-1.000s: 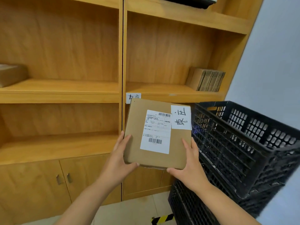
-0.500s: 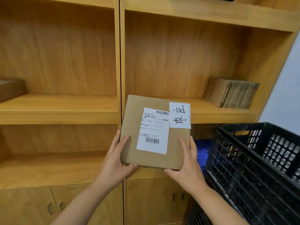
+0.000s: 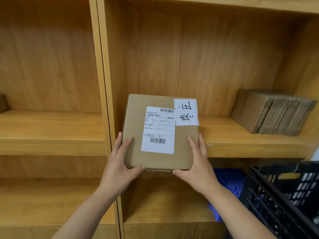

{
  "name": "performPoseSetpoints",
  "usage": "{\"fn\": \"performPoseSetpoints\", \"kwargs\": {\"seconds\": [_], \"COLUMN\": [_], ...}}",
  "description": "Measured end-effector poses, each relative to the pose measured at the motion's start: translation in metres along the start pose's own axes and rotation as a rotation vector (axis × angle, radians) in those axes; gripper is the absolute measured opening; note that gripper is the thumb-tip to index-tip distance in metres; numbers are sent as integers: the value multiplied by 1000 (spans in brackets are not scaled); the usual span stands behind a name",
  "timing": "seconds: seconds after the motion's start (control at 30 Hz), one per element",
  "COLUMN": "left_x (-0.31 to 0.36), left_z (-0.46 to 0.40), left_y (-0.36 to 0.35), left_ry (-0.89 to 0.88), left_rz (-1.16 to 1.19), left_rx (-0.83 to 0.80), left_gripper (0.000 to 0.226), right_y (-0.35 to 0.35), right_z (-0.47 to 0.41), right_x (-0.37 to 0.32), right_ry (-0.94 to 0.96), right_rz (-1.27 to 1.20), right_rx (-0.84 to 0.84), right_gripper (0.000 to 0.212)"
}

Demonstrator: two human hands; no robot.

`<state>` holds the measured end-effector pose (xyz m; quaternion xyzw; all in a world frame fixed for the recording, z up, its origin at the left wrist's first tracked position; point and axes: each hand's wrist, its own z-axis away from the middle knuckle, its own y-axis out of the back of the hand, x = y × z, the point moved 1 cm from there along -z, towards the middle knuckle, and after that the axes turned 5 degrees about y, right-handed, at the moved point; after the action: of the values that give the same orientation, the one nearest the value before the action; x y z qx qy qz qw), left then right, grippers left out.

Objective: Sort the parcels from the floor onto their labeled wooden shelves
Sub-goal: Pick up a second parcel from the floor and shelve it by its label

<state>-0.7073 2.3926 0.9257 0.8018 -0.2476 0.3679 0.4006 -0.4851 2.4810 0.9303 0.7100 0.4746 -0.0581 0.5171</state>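
We record the left hand and right hand closed on the near corners of one cardboard parcel, thumbs under the near edge and fingers spread flat on its top face. The grip is firm on both sides; neither hand is free.

Between the hands, on the top face, sits a printed shipping label, and beyond the right hand's fingertips a handwritten white tag at the far right corner.

Against the view a second ago, the parcel has advanced: it was held clear in front of the unit, and now its far half overlaps the middle shelf of the right-hand bay. Whether its underside touches the board we cannot tell. The shelf's own paper label, visible earlier on the front edge, is now hidden behind the parcel.

We judge the placing step nearly complete; sliding in and letting go remain.

Below and right of the grip stand a black plastic crate and something blue. Further right, on the same shelf and well apart, lies a stack of flattened cartons.
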Motion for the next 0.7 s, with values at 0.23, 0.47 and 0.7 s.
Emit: {"fn": "performPoseSetpoints", "kwargs": {"seconds": [0.23,0.47,0.7], "left_x": [6,16,18], "left_z": [-30,-60,-85], "left_y": [0,8,4], "left_ry": [-103,-313,-411], "left_rz": [-184,-492,-734], "left_rx": [136,185,218], "left_gripper": [58,45,49], "right_y": [11,25,2], "right_z": [-39,-65,-86], "right_x": [4,-9,-13], "right_ry": [-14,59,233], "right_rz": [-39,290,654], "right_rx": [-27,40,261], "right_gripper": [106,71,43]}}
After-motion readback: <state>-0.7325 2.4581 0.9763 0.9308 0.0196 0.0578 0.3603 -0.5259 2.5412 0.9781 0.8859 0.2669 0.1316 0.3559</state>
